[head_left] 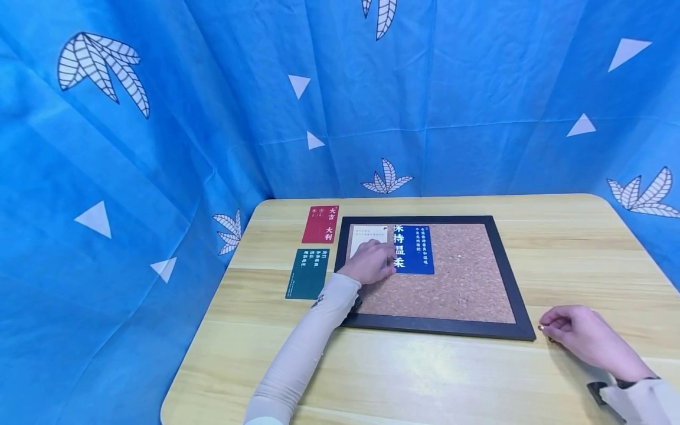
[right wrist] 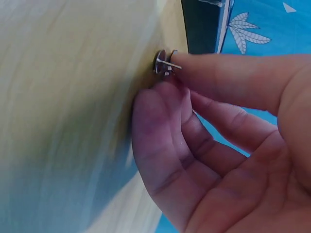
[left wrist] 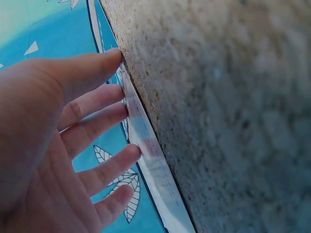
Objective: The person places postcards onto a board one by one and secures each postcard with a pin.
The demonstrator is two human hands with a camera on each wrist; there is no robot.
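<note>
A cork board (head_left: 451, 295) in a dark frame lies on the table. On its upper part are a white card (head_left: 370, 231) and a blue card (head_left: 421, 257) with white characters, side by side. My left hand (head_left: 370, 261) reaches over the white card, fingertips at the blue card's left edge. In the left wrist view its fingers are mostly extended and touch the cards. Beyond the frame's lower right corner, my right hand (head_left: 581, 333) hovers low over the table. Between its thumb and fingers it pinches thumbtacks (right wrist: 161, 62), one with its metal pin showing.
Left of the board, a red card (head_left: 320, 224) and a dark green card (head_left: 308, 274) lie on the wooden table (head_left: 414, 378). Small pale specks (head_left: 458, 257) show on the cork. A blue patterned curtain (head_left: 350, 106) stands behind and to the left of the table.
</note>
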